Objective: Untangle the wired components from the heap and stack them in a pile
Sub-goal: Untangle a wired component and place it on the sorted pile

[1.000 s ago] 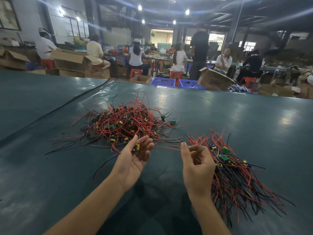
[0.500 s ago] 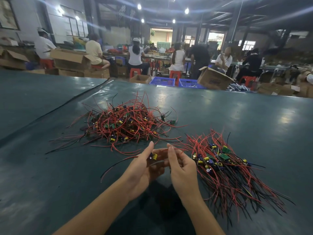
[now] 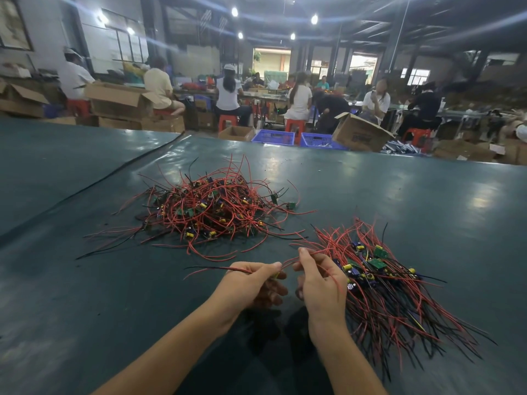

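Note:
A tangled heap (image 3: 211, 212) of small green circuit boards with red and black wires lies on the dark green table (image 3: 413, 201), ahead and to the left. To the right lies a sorted pile (image 3: 393, 295) of the same parts, wires fanned toward me. My left hand (image 3: 251, 283) grips one wired component (image 3: 228, 269), whose black and red leads stick out to the left. My right hand (image 3: 319, 280) pinches that component's red wire just above the left hand, beside the pile.
A seam (image 3: 94, 183) runs diagonally across the table at the left. Beyond the far edge stand cardboard boxes (image 3: 359, 132), blue crates (image 3: 273, 136) and red stools, with several seated people working at benches.
My hands came together from apart. The left hand closed round the component it was cradling and the right hand took hold of its red wire, both shifting toward the right pile.

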Available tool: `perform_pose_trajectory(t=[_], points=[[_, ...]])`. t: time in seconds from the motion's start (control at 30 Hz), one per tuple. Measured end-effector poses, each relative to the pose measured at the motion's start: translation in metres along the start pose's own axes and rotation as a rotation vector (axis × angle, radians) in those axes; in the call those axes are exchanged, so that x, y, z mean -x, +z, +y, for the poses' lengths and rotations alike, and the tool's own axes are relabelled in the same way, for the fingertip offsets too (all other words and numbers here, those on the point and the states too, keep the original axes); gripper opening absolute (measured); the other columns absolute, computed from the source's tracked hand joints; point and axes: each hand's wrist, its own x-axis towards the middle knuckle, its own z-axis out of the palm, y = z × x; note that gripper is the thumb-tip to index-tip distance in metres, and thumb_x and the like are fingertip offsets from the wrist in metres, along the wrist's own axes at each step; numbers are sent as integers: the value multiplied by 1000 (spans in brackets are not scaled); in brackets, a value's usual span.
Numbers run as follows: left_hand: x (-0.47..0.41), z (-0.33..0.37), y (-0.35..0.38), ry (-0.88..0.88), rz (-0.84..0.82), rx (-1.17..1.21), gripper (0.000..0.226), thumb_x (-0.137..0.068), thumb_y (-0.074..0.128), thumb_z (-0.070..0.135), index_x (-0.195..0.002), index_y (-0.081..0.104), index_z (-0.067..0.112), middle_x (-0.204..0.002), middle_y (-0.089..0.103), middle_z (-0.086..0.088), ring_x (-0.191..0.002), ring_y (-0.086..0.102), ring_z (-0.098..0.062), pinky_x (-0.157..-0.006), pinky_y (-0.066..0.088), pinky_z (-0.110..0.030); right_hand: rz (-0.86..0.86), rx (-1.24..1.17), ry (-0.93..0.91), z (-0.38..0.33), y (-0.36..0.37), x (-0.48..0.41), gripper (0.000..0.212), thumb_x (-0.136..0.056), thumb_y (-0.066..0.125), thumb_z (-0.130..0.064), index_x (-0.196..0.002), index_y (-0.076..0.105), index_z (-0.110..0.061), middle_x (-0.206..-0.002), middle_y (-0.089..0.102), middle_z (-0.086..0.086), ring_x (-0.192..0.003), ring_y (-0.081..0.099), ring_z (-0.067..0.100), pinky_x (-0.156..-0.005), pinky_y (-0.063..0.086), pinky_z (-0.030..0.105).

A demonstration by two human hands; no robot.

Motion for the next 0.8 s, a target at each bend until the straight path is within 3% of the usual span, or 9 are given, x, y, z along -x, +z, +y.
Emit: perform_pose_trajectory(t=[0.23, 0.33, 0.4, 0.5, 0.57, 0.67, 0.73, 0.8], points=[[3, 1, 0, 14, -33, 15, 43, -94, 55, 42, -64, 74, 17, -65, 67, -7, -56, 63, -16, -59, 50, -27, -86, 34, -14, -1, -3, -1, 17, -85, 74, -23, -69, 75, -18, -57, 61, -1, -49, 49, 7, -51, 41, 29], [5, 3, 2, 56, -26, 23, 42, -83, 58, 50, -59, 72, 19, -59, 64, -5, -52, 61, -15, -53, 49, -25, -218, 112, -9, 1, 1, 5, 20, -86, 72, -24, -67, 78, -19, -69, 73, 8, -63, 65, 14, -66, 55, 33], [4, 3, 4, 60, -7, 20, 44, -85, 57, 50, -57, 71, 20, -57, 63, -5, -51, 60, -14, -53, 49, -25, -278, 128, -22, 1, 3, 8, 21, -86, 70, -24, -67, 79, -22, -72, 75, 8, -69, 69, 15, -70, 57, 29], [4, 2, 3, 40, -7, 23, 49, -92, 53, 49, -55, 70, 20, -57, 62, -3, -51, 59, -13, -53, 48, -24, -284, 78, 33, -2, 4, 9, 17, -79, 72, -29, -67, 79, -19, -72, 74, 10, -69, 69, 20, -74, 57, 36], [4, 3, 3, 18, -31, 48, 51, -92, 52, 49, -54, 68, 20, -57, 60, -3, -50, 56, -13, -56, 48, -25, -272, 14, 115, -5, 5, 10, 17, -71, 74, -32, -63, 77, -18, -66, 71, 9, -59, 67, 18, -62, 58, 32], [5, 3, 4, -22, -58, 83, 51, -92, 53, 50, -53, 66, 19, -56, 57, -3, -49, 54, -15, -63, 48, -29, -255, -24, 183, -8, 5, 11, 23, -80, 73, -26, -61, 74, -14, -59, 68, 11, -45, 63, 18, -45, 53, 25], [7, 4, 5, -39, -60, 68, 51, -92, 53, 48, -52, 65, 18, -55, 57, -4, -49, 54, -15, -60, 47, -28, -220, 22, 167, -6, 5, 10, 27, -86, 70, -23, -63, 73, -9, -63, 70, 14, -50, 66, 23, -50, 57, 30], [7, 3, 5, -40, -58, 58, 53, -93, 52, 46, -50, 65, 17, -54, 58, -4, -48, 55, -15, -53, 46, -24, -197, 99, 133, -4, 6, 9, 26, -89, 69, -24, -67, 73, -9, -70, 73, 14, -65, 71, 29, -65, 60, 37]])
